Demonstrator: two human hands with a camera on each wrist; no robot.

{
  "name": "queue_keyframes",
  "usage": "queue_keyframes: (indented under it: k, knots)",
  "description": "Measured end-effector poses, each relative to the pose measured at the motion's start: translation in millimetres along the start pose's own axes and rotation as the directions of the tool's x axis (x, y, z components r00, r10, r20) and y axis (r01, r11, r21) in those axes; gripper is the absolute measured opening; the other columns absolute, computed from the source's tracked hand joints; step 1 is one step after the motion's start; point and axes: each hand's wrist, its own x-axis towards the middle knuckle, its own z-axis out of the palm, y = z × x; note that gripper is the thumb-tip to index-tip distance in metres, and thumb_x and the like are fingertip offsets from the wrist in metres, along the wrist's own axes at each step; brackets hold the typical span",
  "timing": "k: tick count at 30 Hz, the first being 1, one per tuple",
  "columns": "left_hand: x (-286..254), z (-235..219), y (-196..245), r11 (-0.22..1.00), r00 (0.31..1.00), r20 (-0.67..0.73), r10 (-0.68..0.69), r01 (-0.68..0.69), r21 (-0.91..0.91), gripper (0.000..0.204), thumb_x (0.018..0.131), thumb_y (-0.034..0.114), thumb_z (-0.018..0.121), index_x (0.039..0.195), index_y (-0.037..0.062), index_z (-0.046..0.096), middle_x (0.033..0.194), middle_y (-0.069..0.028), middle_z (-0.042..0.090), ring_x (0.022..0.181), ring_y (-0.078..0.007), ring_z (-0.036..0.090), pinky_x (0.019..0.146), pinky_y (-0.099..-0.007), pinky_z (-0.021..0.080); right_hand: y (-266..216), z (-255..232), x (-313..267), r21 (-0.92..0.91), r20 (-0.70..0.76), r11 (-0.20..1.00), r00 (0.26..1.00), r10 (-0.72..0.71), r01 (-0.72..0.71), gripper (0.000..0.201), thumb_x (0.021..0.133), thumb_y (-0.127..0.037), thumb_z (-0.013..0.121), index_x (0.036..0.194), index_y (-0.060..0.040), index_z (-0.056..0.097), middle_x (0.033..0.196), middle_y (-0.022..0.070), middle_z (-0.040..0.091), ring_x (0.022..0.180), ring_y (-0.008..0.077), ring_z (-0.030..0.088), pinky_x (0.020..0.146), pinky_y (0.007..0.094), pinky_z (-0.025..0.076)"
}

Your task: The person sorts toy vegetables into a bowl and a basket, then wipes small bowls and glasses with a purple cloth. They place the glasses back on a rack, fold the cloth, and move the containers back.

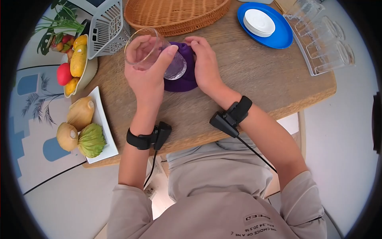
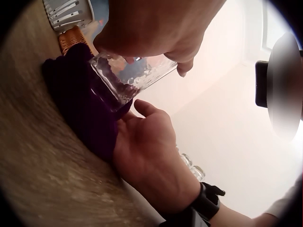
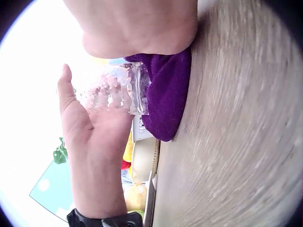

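In the head view the left hand (image 1: 148,75) grips a clear glass (image 1: 175,68), tilted with its rim toward the upper left. The base of the glass lies against a purple cloth (image 1: 181,85) on the table. Beside the cloth is the right hand (image 1: 206,65), fingers bent at its right edge. The left wrist view shows the right palm (image 2: 147,142) against the purple cloth (image 2: 78,94), close to the base of the glass (image 2: 116,87). In the right wrist view the left hand (image 3: 97,137) is around the textured glass (image 3: 113,90); whether the right fingertips pinch the cloth is hidden.
A wicker tray (image 1: 175,18) and grey basket (image 1: 105,30) stand behind the hands. At left are a fruit bowl (image 1: 90,73) and a white plate (image 1: 104,131) with produce. A blue tray (image 1: 280,38) with white dishes (image 1: 259,22) and a rack (image 1: 308,59) of glass mugs stand at right.
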Motion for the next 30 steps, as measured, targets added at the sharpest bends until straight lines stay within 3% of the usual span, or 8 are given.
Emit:
queue_keyframes:
  k: [2, 5, 8, 14, 19, 23, 26, 30]
  knots:
    - [5, 0, 1, 0.998, 0.999, 0.037, -0.008, 0.005, 0.069, 0.046, 0.086, -0.004, 0.072, 0.127, 0.0014, 0.053, 0.121, -0.0153, 0.066, 0.112, -0.0206, 0.064, 0.100, -0.0344, 0.050, -1, -1, 0, 0.012, -0.013, 1.000, 1.000, 0.023, -0.022, 0.034, 0.101, -0.024, 0.048, 0.116, 0.0039, 0.061, 0.105, 0.0173, 0.071, 0.100, 0.0262, 0.066, 0.090, 0.0354, 0.049]
    - [14, -2, -1, 0.997, 0.994, 0.098, -0.044, 0.036, 0.075, 0.051, 0.079, -0.005, 0.082, 0.122, 0.0008, 0.054, 0.116, -0.0109, 0.063, 0.106, -0.0165, 0.063, 0.095, -0.0308, 0.053, 5, -1, 1, 0.050, 0.020, 0.999, 1.000, 0.019, -0.020, 0.035, 0.101, -0.024, 0.048, 0.119, 0.0037, 0.061, 0.108, 0.0157, 0.071, 0.102, 0.0248, 0.066, 0.092, 0.0349, 0.049]
    - [18, -4, -6, 0.999, 0.988, 0.146, -0.051, 0.051, 0.007, 0.053, 0.079, -0.006, 0.080, 0.124, 0.0005, 0.052, 0.118, -0.0136, 0.063, 0.109, -0.0204, 0.065, 0.096, -0.0326, 0.053, 10, -1, 3, 0.114, 0.033, 0.993, 0.999, 0.034, -0.038, 0.035, 0.101, -0.023, 0.049, 0.120, 0.0038, 0.061, 0.108, 0.0150, 0.071, 0.101, 0.0234, 0.066, 0.091, 0.0340, 0.049]
    - [19, -16, -24, 0.997, 0.973, 0.229, 0.020, -0.002, -0.078, 0.059, 0.077, -0.005, 0.078, 0.128, 0.0020, 0.047, 0.118, -0.0182, 0.063, 0.110, -0.0292, 0.066, 0.098, -0.0410, 0.053, 7, 0, 5, 0.259, 0.062, 0.959, 0.993, 0.104, -0.116, 0.030, 0.099, -0.017, 0.053, 0.119, 0.0040, 0.062, 0.107, 0.0125, 0.071, 0.100, 0.0174, 0.065, 0.090, 0.0300, 0.050]
    - [19, -23, -30, 0.992, 0.954, 0.290, 0.077, -0.043, -0.119, 0.066, 0.077, 0.001, 0.081, 0.132, 0.0037, 0.043, 0.118, -0.0205, 0.061, 0.110, -0.0312, 0.064, 0.098, -0.0438, 0.052, -3, 2, 5, 0.359, 0.093, 0.917, 0.984, 0.149, -0.173, 0.028, 0.096, -0.014, 0.058, 0.116, 0.0044, 0.063, 0.104, 0.0103, 0.070, 0.095, 0.0123, 0.063, 0.085, 0.0267, 0.050]
    - [18, -23, -31, 0.989, 0.919, 0.366, 0.145, -0.139, -0.041, 0.071, 0.077, 0.006, 0.083, 0.134, 0.0049, 0.041, 0.118, -0.0199, 0.061, 0.110, -0.0309, 0.063, 0.099, -0.0437, 0.052, 1, 2, 8, 0.263, 0.119, 0.946, 0.980, 0.161, -0.188, 0.028, 0.094, -0.015, 0.058, 0.114, 0.0048, 0.065, 0.095, 0.0092, 0.070, 0.085, 0.0122, 0.063, 0.077, 0.0277, 0.051]
    - [13, -25, -30, 0.972, 0.898, 0.411, 0.155, -0.213, 0.098, 0.068, 0.085, 0.017, 0.077, 0.141, 0.0078, 0.038, 0.125, -0.0223, 0.057, 0.116, -0.0360, 0.059, 0.104, -0.0534, 0.047, 1, 0, 8, 0.221, 0.118, 0.962, 0.984, 0.136, -0.160, 0.028, 0.093, -0.014, 0.058, 0.113, 0.0043, 0.066, 0.088, 0.0091, 0.070, 0.078, 0.0123, 0.062, 0.071, 0.0286, 0.051]
    - [15, -21, -32, 0.995, 0.948, 0.302, 0.101, -0.097, -0.028, 0.071, 0.077, 0.006, 0.083, 0.134, 0.0041, 0.040, 0.119, -0.0201, 0.061, 0.111, -0.0303, 0.063, 0.099, -0.0431, 0.053, 5, 0, 7, 0.168, 0.130, 0.980, 0.988, 0.081, -0.102, 0.027, 0.091, -0.011, 0.058, 0.113, 0.0022, 0.067, 0.084, 0.0098, 0.070, 0.070, 0.0124, 0.062, 0.066, 0.0292, 0.051]
